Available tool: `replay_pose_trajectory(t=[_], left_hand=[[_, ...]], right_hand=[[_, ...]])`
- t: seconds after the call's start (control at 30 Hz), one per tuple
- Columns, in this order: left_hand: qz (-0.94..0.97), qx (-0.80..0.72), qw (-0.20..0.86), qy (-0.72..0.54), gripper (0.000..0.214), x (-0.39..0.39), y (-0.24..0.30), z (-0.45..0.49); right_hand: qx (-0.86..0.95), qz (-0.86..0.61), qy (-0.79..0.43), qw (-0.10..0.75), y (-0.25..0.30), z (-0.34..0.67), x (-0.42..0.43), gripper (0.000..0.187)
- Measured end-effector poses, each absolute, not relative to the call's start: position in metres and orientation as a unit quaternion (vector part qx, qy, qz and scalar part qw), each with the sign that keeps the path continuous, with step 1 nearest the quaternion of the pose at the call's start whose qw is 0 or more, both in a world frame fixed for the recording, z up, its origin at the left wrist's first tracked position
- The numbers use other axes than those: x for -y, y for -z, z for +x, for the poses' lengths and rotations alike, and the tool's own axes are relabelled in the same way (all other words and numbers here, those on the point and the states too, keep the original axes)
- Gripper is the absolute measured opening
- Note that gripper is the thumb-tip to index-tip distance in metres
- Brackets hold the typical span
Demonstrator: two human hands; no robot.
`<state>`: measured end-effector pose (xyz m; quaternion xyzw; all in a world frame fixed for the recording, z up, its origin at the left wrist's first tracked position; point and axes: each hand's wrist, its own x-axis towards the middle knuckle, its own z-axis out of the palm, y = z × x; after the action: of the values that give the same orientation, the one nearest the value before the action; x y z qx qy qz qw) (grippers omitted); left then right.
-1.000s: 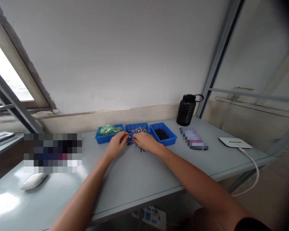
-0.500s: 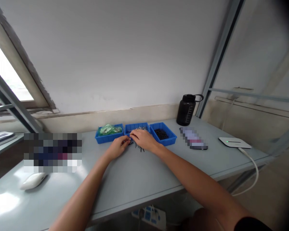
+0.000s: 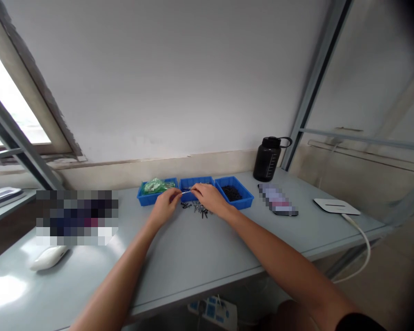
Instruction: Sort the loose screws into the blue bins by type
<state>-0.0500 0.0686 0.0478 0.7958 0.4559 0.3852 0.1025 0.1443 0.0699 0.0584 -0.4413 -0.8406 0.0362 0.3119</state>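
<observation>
Three blue bins stand in a row at the back of the grey table (image 3: 200,257): the left bin (image 3: 151,196) holds green pieces, the middle bin (image 3: 192,183) silver screws, the right bin (image 3: 239,197) small black parts. My left hand (image 3: 165,206) and my right hand (image 3: 209,198) meet in front of the middle bin. Their fingertips pinch the two ends of a thin silver screw (image 3: 186,191) held between them. A small heap of dark screws (image 3: 197,209) lies on the table just below my hands.
A black water bottle (image 3: 268,158) stands at the back right beside a metal post. A white flat device (image 3: 336,205) with a cable lies near the right edge. A white mouse (image 3: 48,257) sits at the front left. Blurred patches cover objects on the left and right.
Both hands lifted slightly off the table and drew a little apart. A thin silver screw now shows between their fingertips. The view shifted slightly.
</observation>
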Motion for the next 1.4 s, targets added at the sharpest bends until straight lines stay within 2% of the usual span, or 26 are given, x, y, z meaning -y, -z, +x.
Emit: replay_pose_trajectory(t=[0.23,0.43,0.73,1.0,1.4], left_hand=[[0.8,-0.444,0.09,-0.394,0.021,-0.066,-0.046,-0.047],[0.807,-0.435,0.091,-0.389,0.02,-0.065,-0.046,-0.045],[0.794,-0.457,0.091,-0.39,0.022,-0.069,-0.046,-0.051],[0.836,-0.425,0.119,-0.326,0.02,-0.068,-0.04,-0.048],[0.832,-0.431,0.127,-0.326,0.026,-0.07,-0.036,-0.047]], right_hand=[[0.867,-0.444,-0.056,0.218,-0.05,0.141,-0.067,0.016],[0.87,-0.451,-0.058,0.189,-0.052,0.141,-0.064,0.019],[0.848,-0.46,-0.043,0.259,-0.059,0.144,-0.066,0.02],[0.844,-0.415,-0.045,0.337,-0.066,0.14,-0.06,0.018],[0.848,-0.404,-0.055,0.338,-0.06,0.14,-0.063,0.017]])
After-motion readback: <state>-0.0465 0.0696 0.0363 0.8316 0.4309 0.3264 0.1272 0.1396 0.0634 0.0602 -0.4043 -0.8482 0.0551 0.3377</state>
